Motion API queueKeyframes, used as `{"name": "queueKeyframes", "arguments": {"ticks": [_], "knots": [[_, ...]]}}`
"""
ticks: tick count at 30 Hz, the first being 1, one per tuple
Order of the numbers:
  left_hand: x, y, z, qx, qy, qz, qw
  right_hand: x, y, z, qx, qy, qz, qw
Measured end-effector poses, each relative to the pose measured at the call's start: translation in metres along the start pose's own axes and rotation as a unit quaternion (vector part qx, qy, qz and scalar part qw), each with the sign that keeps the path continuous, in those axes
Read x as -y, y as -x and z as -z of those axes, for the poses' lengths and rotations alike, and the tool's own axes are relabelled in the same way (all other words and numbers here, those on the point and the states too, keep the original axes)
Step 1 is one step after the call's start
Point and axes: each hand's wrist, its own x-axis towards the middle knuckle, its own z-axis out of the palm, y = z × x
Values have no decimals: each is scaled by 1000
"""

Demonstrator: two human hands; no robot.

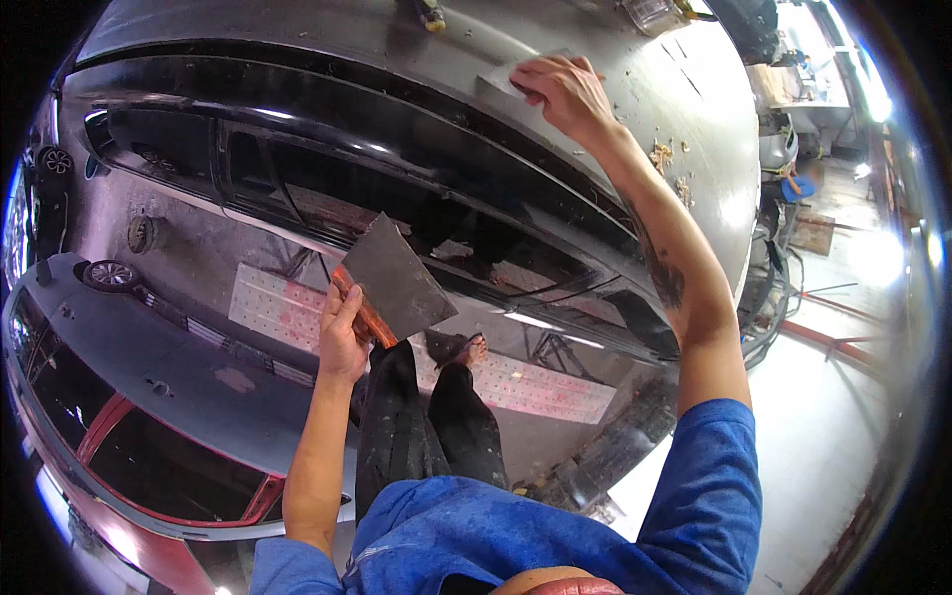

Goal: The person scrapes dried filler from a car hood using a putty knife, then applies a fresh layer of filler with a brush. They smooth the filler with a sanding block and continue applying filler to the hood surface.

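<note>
My left hand (342, 337) is closed around the orange handle of a wide putty knife (402, 283), whose square grey blade is raised in front of my legs. My right hand (570, 94) reaches far forward over the grey car roof (684, 129). Its fingers are closed on a flat, thin grey scraper (499, 83), held low at the roof surface; most of it is hidden beneath the hand. The dark side windows (436, 223) of that car lie below my arms.
I stand on a perforated plank (545, 394) alongside the car. Brown crumbs (662, 157) lie on the roof near my right forearm, and a container (654, 15) stands at the far edge. Another car (188, 377) is at my left. A person in blue (796, 186) is far right.
</note>
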Motion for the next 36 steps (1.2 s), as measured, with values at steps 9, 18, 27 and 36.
{"name": "queueKeyframes", "arguments": {"ticks": [9,18,27,36], "knots": [[-5,2,-6,9,26,1,1000,10,133,67,44,-12,-191,980],[0,-9,-25,48,43,-10,998,20,74,-2,-52,-29,-134,989],[27,-17,-80,85,-18,-38,996,-102,184,35,-190,-22,-198,961],[96,6,-117,68,-51,-58,995,-124,89,8,-6,-133,-315,940]]}}
